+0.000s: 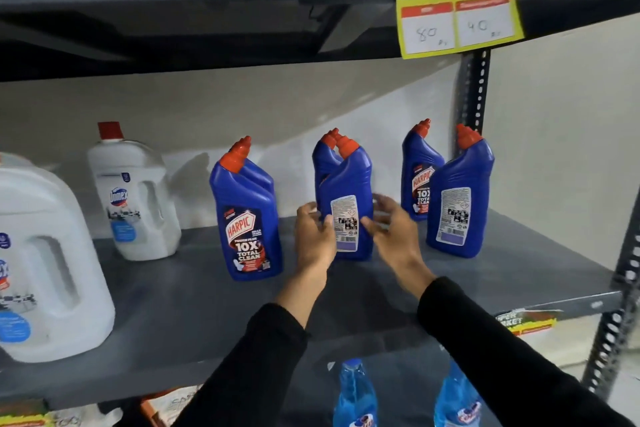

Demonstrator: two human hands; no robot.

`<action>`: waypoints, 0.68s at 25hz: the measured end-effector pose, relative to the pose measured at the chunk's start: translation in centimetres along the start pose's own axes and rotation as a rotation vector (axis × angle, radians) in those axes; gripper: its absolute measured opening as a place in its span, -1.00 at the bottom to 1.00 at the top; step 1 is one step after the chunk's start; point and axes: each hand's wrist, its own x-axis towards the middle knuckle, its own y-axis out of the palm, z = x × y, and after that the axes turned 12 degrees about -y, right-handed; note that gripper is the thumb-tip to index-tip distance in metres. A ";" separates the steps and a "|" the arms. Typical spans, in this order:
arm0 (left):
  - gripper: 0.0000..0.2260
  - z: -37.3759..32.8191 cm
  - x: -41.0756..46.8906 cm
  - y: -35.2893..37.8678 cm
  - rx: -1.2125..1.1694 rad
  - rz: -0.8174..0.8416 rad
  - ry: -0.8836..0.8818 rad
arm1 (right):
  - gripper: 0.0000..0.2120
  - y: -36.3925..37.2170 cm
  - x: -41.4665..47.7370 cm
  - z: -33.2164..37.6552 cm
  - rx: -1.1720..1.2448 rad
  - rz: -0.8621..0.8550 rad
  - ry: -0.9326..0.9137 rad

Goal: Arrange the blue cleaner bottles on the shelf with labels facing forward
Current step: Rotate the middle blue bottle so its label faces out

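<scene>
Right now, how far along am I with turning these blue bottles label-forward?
Done: the left bottle and the rear right bottle show their Harpic fronts. In hand: your left hand and right hand flank the middle bottle, back label outward. Left: it, the front right bottle, maybe the one hidden behind.

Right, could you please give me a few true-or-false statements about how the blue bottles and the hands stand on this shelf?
1. The leftmost blue plastic bottle with a red cap shows its front Harpic label. True.
2. The middle blue bottle between the hands shows its front label. False: its white back label faces out.
3. The left hand and right hand are at either side of the middle bottle. True.
4. The front right blue bottle lies on its side. False: it stands upright, back label forward.
5. The white plastic Domex jugs stand right of the blue bottles. False: they stand left.
</scene>
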 end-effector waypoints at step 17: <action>-0.68 -6.0 -2.1 3.1 -0.210 0.179 0.298 | -0.65 -0.3 0.4 4.0 0.060 -0.143 -0.413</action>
